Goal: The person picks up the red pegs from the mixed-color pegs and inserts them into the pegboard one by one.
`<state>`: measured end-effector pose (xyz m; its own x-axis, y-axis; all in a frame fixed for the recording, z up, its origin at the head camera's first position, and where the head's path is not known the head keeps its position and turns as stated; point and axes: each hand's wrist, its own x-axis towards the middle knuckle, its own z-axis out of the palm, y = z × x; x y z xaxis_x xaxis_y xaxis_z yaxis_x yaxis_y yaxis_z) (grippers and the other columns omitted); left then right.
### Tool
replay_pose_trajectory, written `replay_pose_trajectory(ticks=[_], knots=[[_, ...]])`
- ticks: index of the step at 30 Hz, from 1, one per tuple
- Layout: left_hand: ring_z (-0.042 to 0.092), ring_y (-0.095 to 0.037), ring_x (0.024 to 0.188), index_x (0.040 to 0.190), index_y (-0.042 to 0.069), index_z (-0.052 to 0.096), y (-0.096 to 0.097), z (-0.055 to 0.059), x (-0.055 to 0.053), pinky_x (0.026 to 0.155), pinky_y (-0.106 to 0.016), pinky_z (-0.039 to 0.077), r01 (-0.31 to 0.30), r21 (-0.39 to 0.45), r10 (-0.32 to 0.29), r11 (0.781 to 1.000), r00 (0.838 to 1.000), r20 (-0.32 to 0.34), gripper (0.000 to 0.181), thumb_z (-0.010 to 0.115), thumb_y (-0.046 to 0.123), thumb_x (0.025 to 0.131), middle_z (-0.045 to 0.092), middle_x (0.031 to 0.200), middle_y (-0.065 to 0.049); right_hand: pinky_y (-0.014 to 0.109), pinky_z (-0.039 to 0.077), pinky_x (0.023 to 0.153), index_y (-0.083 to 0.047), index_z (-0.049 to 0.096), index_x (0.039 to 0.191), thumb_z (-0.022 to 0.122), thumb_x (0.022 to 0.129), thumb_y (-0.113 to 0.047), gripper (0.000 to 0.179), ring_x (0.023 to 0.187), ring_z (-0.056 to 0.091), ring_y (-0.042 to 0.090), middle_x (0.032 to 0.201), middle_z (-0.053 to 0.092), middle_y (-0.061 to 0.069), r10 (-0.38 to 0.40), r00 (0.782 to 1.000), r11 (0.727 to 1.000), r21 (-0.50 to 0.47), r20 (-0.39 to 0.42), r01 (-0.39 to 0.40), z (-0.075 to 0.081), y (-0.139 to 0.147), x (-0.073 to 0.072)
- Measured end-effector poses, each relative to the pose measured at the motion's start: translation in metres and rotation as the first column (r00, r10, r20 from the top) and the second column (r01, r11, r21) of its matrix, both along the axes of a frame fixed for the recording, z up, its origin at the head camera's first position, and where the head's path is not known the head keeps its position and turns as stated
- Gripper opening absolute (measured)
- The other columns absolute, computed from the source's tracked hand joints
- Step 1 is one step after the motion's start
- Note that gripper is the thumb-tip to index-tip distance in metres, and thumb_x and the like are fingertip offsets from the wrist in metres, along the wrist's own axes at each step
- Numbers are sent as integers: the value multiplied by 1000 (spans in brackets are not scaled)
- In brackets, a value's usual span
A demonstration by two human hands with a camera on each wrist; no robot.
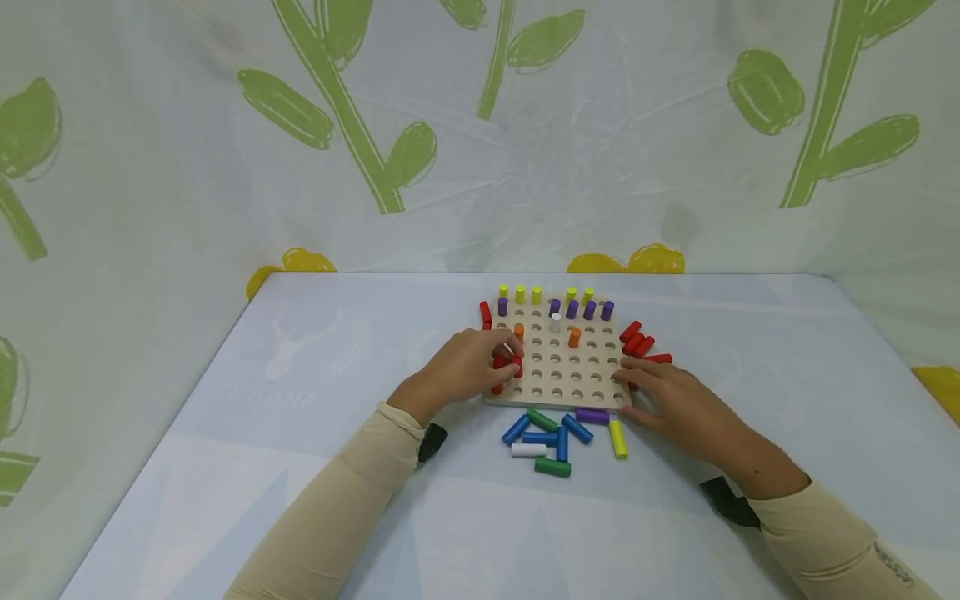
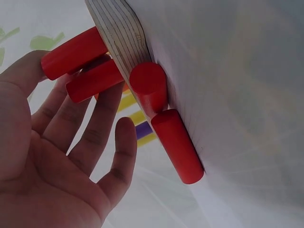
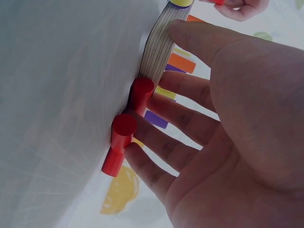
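Observation:
A pale wooden pegboard (image 1: 546, 392) lies on the table with rows of round holes. My left hand (image 1: 468, 367) is over its left side, thumb and fingertips pinching a red peg (image 2: 76, 53). Beside that peg another red peg (image 2: 95, 80) stands in the board. My right hand (image 1: 678, 404) rests at the board's right edge, its fingers extended near red pegs (image 3: 124, 130) on the table. Yellow pegs (image 1: 521, 294) stand along the far row, with purple pegs (image 1: 590, 310) in front. Orange pegs (image 1: 574, 337) and a white peg (image 1: 555, 322) also stand in the board.
Loose blue pegs (image 1: 577, 428), green pegs (image 1: 552, 467), a white peg (image 1: 528, 451), a purple peg (image 1: 592, 416) and a yellow peg (image 1: 618, 439) lie before the board. Red pegs (image 1: 631, 331) lie to its right, and others (image 2: 178, 147) by its left edge.

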<state>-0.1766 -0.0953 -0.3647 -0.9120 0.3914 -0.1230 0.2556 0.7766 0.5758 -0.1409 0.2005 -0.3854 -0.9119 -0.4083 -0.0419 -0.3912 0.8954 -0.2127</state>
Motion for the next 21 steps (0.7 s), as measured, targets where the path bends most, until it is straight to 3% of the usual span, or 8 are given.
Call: replay_pose_trajectory(ticks=[5, 10, 17, 21], knots=[[62, -13, 88, 113, 20, 65, -1, 1, 1, 70, -23, 53, 14, 2, -14, 1000, 1000, 21, 19, 69, 26, 95, 73, 103, 3, 60, 49, 100, -12, 61, 137, 80, 85, -32, 59, 133, 49, 44, 147, 52, 17, -4, 1000, 1000, 3, 0, 4, 1, -1, 1], [64, -11, 94, 116, 21, 64, -6, 3, 0, 79, -24, 55, 44, 40, -46, 998, 997, 54, 20, 66, 28, 98, 72, 106, 4, 60, 48, 100, -12, 61, 137, 79, 85, -32, 59, 133, 49, 44, 148, 52, 18, -3, 1000, 1000, -2, 3, 3, 0, -1, 1], [64, -14, 104, 120, 17, 64, -17, 12, -5, 95, -34, 55, 49, 63, -48, 997, 998, -30, 24, 64, 28, 99, 71, 109, 3, 60, 48, 100, -12, 60, 138, 79, 85, -32, 59, 133, 49, 44, 147, 52, 17, 4, 1000, 1000, 1, -13, -4, 1, 0, 0], [65, -16, 105, 124, 16, 64, -26, 18, -8, 91, -34, 57, 2, 81, 1, 997, 999, -44, 27, 64, 25, 99, 70, 113, 1, 60, 49, 100, -12, 60, 137, 80, 85, -32, 59, 133, 49, 45, 147, 52, 18, 9, 1000, 1000, -1, -6, -9, 1, 1, 0]])
